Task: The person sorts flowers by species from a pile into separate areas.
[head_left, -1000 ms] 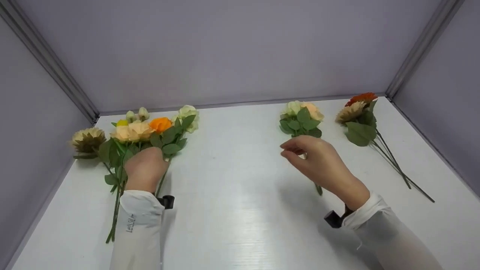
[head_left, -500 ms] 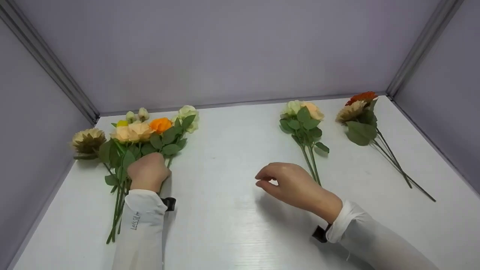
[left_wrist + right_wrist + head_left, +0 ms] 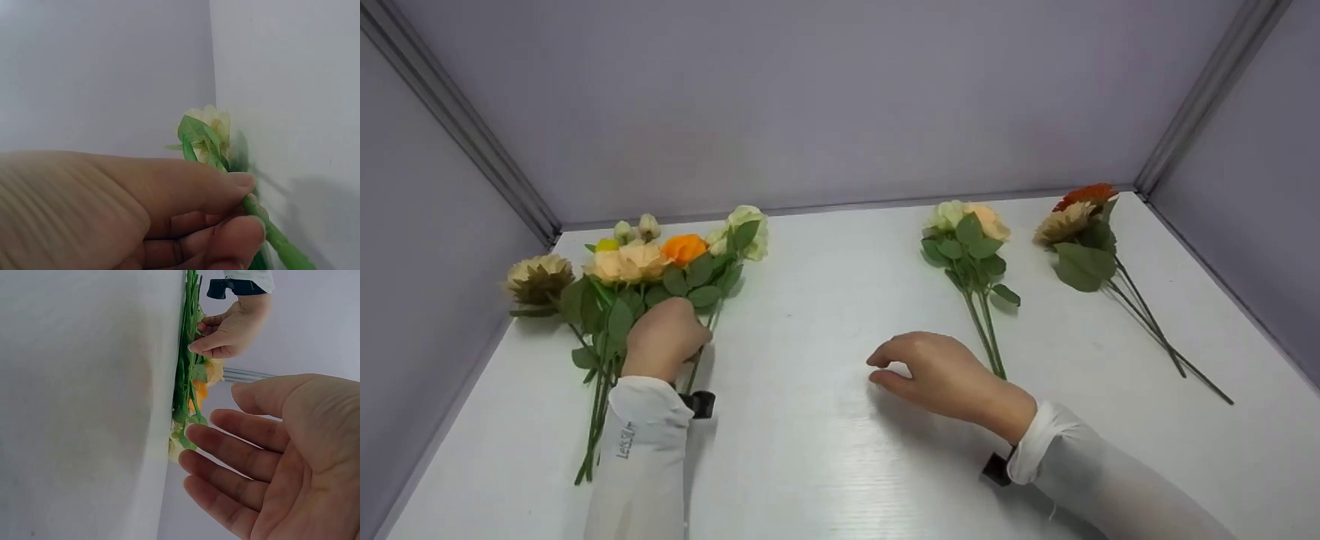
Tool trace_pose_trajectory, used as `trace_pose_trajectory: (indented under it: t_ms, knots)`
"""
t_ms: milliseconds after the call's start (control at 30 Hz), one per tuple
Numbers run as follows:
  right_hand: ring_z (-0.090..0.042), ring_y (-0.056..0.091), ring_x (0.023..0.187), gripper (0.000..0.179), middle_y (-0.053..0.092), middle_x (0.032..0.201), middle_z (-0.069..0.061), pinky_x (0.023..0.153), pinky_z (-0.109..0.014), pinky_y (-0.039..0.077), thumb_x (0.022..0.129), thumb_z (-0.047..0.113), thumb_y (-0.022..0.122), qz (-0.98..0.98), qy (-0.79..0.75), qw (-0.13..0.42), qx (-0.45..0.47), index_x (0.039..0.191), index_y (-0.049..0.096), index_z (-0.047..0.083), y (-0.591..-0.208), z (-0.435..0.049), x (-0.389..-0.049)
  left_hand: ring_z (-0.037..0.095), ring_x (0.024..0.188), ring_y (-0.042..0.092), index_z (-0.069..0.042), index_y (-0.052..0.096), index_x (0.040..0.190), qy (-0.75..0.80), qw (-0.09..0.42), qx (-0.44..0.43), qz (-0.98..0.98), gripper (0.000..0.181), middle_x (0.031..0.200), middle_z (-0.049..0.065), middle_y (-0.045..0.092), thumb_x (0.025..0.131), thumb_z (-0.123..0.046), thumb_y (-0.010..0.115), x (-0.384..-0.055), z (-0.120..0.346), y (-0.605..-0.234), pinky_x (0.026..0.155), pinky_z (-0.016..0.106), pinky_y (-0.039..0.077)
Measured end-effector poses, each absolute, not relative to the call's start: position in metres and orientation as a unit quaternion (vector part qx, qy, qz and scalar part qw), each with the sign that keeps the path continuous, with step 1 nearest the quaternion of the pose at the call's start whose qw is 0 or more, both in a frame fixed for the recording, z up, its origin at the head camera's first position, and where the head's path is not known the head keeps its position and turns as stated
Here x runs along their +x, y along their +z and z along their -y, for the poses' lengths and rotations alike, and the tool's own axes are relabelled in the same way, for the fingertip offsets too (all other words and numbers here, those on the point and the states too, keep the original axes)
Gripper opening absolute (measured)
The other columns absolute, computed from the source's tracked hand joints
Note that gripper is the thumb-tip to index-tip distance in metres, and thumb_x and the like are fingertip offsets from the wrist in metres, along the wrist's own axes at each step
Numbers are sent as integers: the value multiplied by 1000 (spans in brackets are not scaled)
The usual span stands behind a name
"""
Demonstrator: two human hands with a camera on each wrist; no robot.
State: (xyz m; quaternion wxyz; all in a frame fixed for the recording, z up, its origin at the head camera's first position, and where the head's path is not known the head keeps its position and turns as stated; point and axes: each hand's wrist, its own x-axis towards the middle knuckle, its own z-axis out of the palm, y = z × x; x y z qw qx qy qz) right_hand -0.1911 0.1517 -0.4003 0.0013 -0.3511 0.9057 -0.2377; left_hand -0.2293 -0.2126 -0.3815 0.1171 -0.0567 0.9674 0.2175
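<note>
My left hand (image 3: 666, 339) pinches the green stem (image 3: 275, 239) of a pale green-white flower (image 3: 748, 232) between thumb and fingers, at the right side of a bunch on the table. Beside that flower lie an orange flower (image 3: 685, 249), peach flowers (image 3: 631, 262) and pale buds (image 3: 647, 226), their stems partly hidden by the left hand and sleeve. My right hand (image 3: 949, 376) hovers over the table's middle right, fingers loosely bent and holding nothing. Just beyond it lie a pale green and a peach flower (image 3: 985, 223) with their stems crossing toward the wrist.
A beige flower (image 3: 540, 280) lies at the far left of the white table (image 3: 810, 450). Toward the right edge, a red flower (image 3: 1086, 196) and a beige flower (image 3: 1065, 223) lie with long stems pointing forward. Grey panels (image 3: 840, 105) enclose the back and sides.
My right hand has drawn back from the right-hand pair of flowers, toward me and leftward. The left hand has shifted slightly right, and the pale green-white flower has moved a little up and right.
</note>
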Motion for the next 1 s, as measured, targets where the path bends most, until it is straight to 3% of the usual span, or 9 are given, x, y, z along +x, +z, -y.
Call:
trace_pose_trajectory:
  t_ms: [167, 467, 733, 867, 1000]
  knots:
    - [-12, 69, 103, 18, 75, 106, 9, 89, -38, 55, 98, 25, 71, -911, -242, -11, -333, 111, 79, 16, -396, -156, -194, 22, 57, 57, -7, 66, 66, 267, 128, -46, -954, 31, 58, 3, 59, 96, -12, 59, -231, 204, -375, 56, 34, 41]
    - [-11, 69, 102, 15, 75, 106, 11, 86, -38, 55, 100, 23, 68, -914, -278, -59, -290, 111, 79, 20, -382, -170, -200, 24, 78, 69, -2, 71, 108, 371, 102, -15, -923, 25, 86, 7, 71, 102, -24, 64, -227, 176, -360, 73, 38, 51]
    - [-5, 67, 87, 13, 73, 104, 16, 73, -31, 56, 99, 20, 72, -864, -419, -125, -249, 108, 80, 25, -367, -182, -205, 24, 78, 71, -12, 72, 108, 488, 62, 75, -868, 18, 96, 6, 69, 100, -28, 70, -213, 121, -349, 79, 41, 59]
    - [-9, 68, 86, 14, 75, 102, 11, 71, -29, 56, 99, 23, 72, -840, -486, -103, -220, 111, 79, 23, -364, -184, -206, 24, 76, 70, -13, 74, 105, 539, 60, 115, -832, 16, 92, 5, 71, 98, -27, 72, -205, 94, -350, 75, 37, 59]
    - [-17, 71, 91, 18, 76, 103, 3, 77, -30, 57, 99, 25, 71, -811, -545, -60, -205, 114, 79, 17, -363, -183, -207, 24, 76, 71, -12, 74, 105, 576, 70, 145, -802, 17, 92, 5, 72, 97, -27, 73, -198, 74, -355, 75, 35, 59]
